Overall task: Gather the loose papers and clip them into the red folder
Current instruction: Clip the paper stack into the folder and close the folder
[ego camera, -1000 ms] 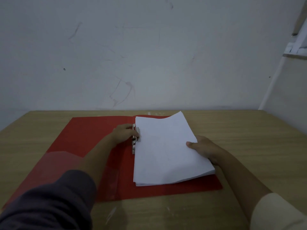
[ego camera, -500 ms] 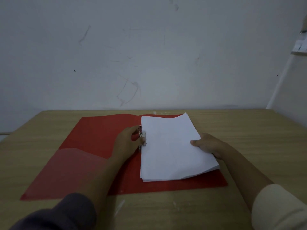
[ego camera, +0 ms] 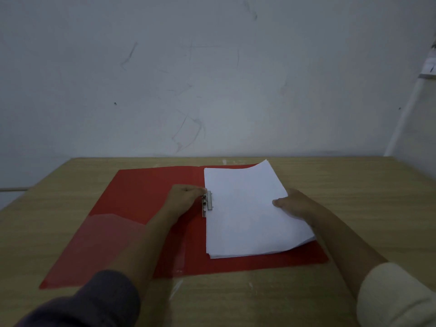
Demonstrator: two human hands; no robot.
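The red folder point(ego camera: 141, 204) lies open and flat on the wooden table point(ego camera: 354, 185). A stack of white papers point(ego camera: 245, 208) rests on its right half, its right edge lifted a little. My left hand point(ego camera: 184, 200) pinches the metal clip point(ego camera: 207, 204) at the stack's left edge, near the folder's spine. My right hand point(ego camera: 295, 205) holds the stack's right edge, thumb on top and fingers underneath.
A clear plastic pocket point(ego camera: 99, 237) covers the lower part of the folder's left half. A white wall rises just behind the table. A ledge with some white items point(ego camera: 428, 69) juts out at the upper right.
The view has shifted slightly, so folder and papers sit further right in frame. My left hand's fingers stay on the clip, and its flap now lies over the paper's left edge.
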